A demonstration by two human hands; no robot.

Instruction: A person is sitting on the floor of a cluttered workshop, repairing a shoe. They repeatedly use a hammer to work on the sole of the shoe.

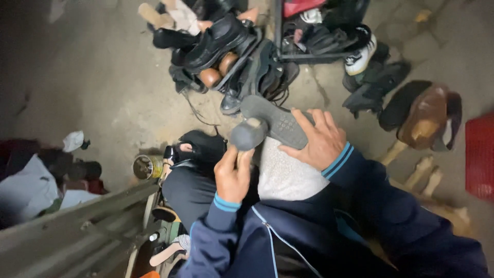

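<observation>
A shoe (280, 123) lies sole up on a white cloth (283, 175) over my lap, its grey treaded sole facing me. My right hand (319, 141) presses down on the sole's near end and holds the shoe in place. My left hand (234, 175) grips the wooden handle of a hammer (249, 133). The hammer's dark rounded head rests against the left edge of the sole. Both sleeves are dark blue with light blue cuffs.
A heap of dark shoes (221, 46) and a black rack (319, 36) stand on the concrete floor ahead. Wooden shoe forms (424, 116) lie at right beside a red crate (479, 154). A tin can (146, 166), rags (31, 180) and grey boards (77, 231) are at left.
</observation>
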